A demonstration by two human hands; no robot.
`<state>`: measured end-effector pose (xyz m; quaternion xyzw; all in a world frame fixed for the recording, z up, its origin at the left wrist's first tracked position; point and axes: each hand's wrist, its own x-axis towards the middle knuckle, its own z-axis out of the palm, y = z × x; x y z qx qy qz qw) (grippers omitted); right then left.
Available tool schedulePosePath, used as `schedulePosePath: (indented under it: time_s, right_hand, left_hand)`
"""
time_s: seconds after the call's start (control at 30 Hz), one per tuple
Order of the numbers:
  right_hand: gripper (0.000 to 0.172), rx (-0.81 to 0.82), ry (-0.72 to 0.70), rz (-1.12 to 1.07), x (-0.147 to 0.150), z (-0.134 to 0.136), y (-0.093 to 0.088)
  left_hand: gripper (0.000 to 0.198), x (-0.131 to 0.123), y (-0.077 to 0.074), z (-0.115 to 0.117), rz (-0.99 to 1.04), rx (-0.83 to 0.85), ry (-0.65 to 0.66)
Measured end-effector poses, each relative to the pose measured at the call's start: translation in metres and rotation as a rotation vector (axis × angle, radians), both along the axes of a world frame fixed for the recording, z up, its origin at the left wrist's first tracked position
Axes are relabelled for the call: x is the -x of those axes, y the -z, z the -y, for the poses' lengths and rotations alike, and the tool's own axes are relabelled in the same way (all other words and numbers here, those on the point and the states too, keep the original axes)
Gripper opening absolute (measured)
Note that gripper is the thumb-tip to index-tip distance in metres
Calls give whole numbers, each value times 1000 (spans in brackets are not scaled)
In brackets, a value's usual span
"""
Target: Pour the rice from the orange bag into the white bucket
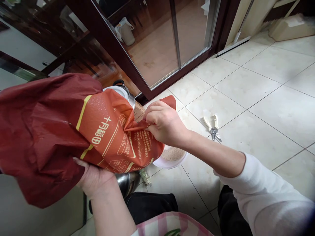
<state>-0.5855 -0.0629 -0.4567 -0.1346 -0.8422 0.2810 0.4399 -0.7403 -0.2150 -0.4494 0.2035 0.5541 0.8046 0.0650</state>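
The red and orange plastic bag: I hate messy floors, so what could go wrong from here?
Anything spilling from the red and orange plastic bag could miss the round whitish bowl of beige grains partly hidden behind it and scatter on the pale floor tiles. The bag, propped by the left hand, might slip if the right hand loosens its pinch.

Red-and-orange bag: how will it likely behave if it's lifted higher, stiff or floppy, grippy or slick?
The bag is probably floppy, since its skin creases deeply and gathers where the right hand pinches it. Its faint sheen suggests it may be somewhat slick. It would likely sag without support from the left hand beneath it; how full it is can't be seen.
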Motion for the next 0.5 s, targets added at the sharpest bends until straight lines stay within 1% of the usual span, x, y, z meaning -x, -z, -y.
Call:
schedulePosePath:
  time_s: [0.1,0.17,0.27,0.33,0.43,0.5]
  right_hand:
    - [28,-8,-6,-8,1,0,-1]
    - [29,-3,-4,-3,1,0,-2]
    - [29,7,-2,-3,1,0,-3]
    - [28,6,0,-5,2,1,-3]
    - [28,-9,8,-18,2,0,-2]
    - [27,-22,12,-31,2,0,0]
  left_hand:
    - [41,-1,-1,0,12,15,46]
    - [39,-1,0,1,26,21,51]
    - [36,-1,0,2,34,25,37]
    - [39,-1,-1,2,44,23,27]
    - [46,-2,-1,3,59,22,-24]
    - [45,-2,0,3,62,24,-43]
